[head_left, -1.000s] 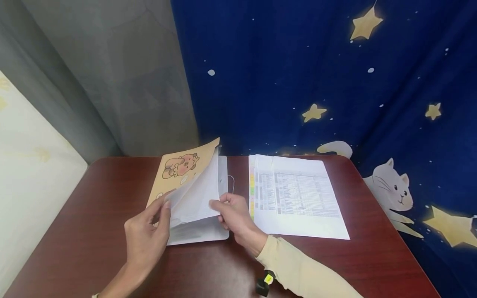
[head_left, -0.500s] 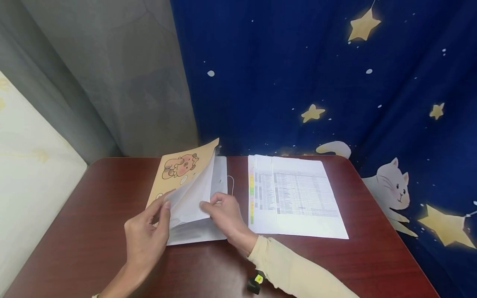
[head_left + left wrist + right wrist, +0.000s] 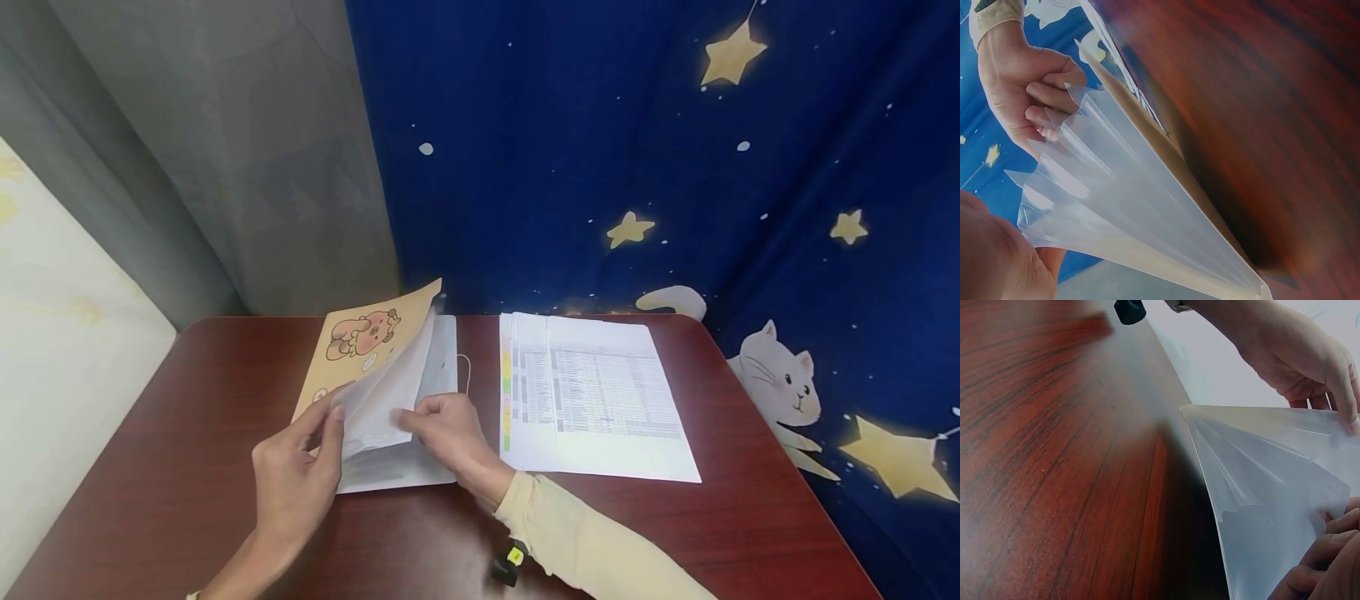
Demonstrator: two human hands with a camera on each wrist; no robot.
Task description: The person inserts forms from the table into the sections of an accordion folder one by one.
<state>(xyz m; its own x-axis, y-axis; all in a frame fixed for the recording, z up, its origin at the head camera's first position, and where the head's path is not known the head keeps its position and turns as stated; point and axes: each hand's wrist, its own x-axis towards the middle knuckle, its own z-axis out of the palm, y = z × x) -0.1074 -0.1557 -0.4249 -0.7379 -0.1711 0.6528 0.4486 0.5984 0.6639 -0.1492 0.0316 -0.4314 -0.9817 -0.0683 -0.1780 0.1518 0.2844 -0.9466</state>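
An expanding file folder (image 3: 352, 337) with a tan cartoon-bear cover lies partly open on the table. My left hand (image 3: 296, 471) pinches the front edge of its lifted cover between thumb and fingers. The right hand (image 3: 448, 429) grips the edge of the translucent inner pockets, thumb on top and fingers curled beneath. In the left wrist view the clear pleated pockets (image 3: 1104, 169) fan out between both hands. The right wrist view also shows the fanned pleats (image 3: 1260, 469), with the left hand above them. The folder's pale back cover (image 3: 405, 471) rests flat underneath.
Right of the folder lies a stack of printed sheets (image 3: 607, 392) with coloured index tabs (image 3: 507, 383) along its left side. A thin white elastic loop (image 3: 469, 375) sticks out from the folder. A dark blue star-patterned curtain (image 3: 525, 167) hangs behind the reddish-brown table (image 3: 172, 450).
My right hand has moved left, drawing the edge of the inner pockets toward the lifted cover. The left hand has stayed almost still on the cover.
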